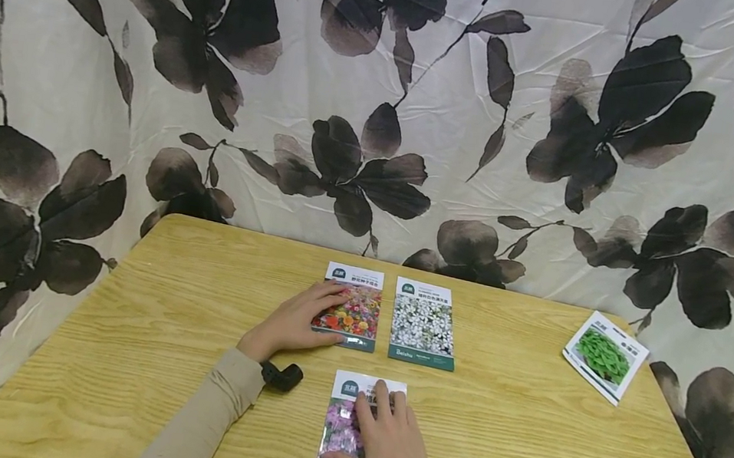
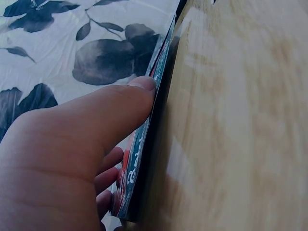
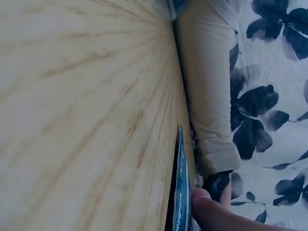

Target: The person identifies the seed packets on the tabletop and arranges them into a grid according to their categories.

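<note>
My left hand [image 1: 295,320] rests on a seed packet [image 1: 364,312] with a picture of mixed red and yellow flowers, fingers spread over its left side. In the left wrist view its thumb [image 2: 139,89] touches the packet's green bottom band. Nearer the front, my right hand [image 1: 392,449] lies with spread fingers across a seed packet [image 1: 337,434] picturing pink-purple flowers, hiding much of its right side. The right wrist view catches only this packet's edge [image 3: 180,197] and part of the hand. A white-flower seed packet [image 1: 424,323] lies just right of the mixed-flower one.
A packet picturing green leaves [image 1: 606,357] lies tilted near the wooden table's [image 1: 521,435] right back corner. Behind the table hangs a floral cloth [image 1: 479,120]. A small black device [image 1: 283,377] sits at the left wrist.
</note>
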